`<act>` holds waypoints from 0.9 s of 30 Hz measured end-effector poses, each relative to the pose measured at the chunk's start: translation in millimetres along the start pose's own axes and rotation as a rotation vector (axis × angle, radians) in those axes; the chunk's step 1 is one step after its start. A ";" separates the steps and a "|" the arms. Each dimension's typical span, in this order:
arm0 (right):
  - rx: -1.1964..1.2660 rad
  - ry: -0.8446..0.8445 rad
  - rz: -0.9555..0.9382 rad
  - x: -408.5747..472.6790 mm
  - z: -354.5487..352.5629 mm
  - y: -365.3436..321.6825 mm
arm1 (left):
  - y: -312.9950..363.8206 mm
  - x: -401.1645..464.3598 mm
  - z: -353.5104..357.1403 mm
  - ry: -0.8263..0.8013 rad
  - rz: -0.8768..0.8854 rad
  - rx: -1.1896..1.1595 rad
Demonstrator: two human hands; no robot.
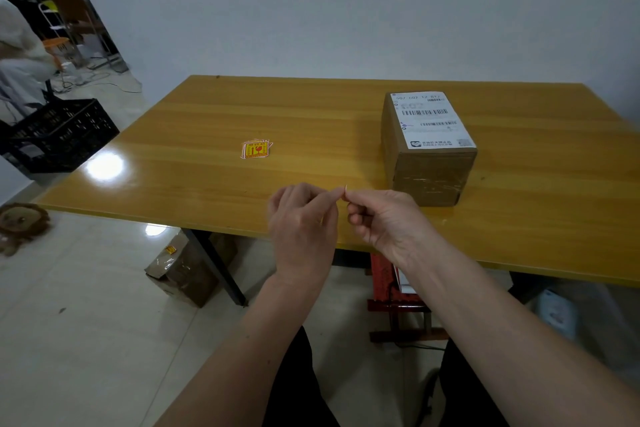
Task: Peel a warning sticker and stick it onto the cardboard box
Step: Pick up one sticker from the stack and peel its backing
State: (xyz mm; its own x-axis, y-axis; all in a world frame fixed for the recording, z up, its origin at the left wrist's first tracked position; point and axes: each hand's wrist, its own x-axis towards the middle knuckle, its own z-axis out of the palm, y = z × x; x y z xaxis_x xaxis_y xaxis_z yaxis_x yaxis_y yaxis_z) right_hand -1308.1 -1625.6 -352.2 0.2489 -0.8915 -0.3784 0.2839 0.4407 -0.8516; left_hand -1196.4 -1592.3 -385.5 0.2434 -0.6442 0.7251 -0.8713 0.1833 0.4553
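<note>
A brown cardboard box (428, 173) with a white shipping label on top stands on the right half of the table. A small stack of yellow and red warning stickers (256, 148) lies flat near the table's middle. My left hand (302, 222) and my right hand (380, 218) meet fingertip to fingertip above the table's near edge, left of the box. Both pinch a thin pale sliver (345, 187) that sticks up between them. It looks like a sticker seen edge-on, and the fingers hide most of it.
The yellow wooden table (311, 114) stands against a white wall. A black crate (59, 135) sits on the floor to the left, a taped box (183, 270) under the table, a red stool (391, 288) under its near edge. Another person stands at far left.
</note>
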 end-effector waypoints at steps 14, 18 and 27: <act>-0.053 0.010 0.021 1.7 -1.3 1.2 | -3.1 -1.4 0.2 0.024 0.107 0.110; -0.057 0.011 0.019 3.0 -2.0 1.9 | -2.5 -1.9 -0.1 0.034 0.131 0.128; -0.078 -0.055 -0.066 4.6 -3.9 3.2 | 2.6 -4.9 2.6 -0.051 -0.023 -0.018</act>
State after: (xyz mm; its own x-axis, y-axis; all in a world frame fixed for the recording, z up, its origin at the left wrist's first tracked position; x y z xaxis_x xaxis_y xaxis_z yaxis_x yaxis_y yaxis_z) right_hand -1309.6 -1628.7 -358.1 0.2829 -0.9105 -0.3017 0.2290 0.3696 -0.9005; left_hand -1201.0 -1590.5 -389.2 0.2409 -0.6852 0.6874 -0.8576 0.1814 0.4813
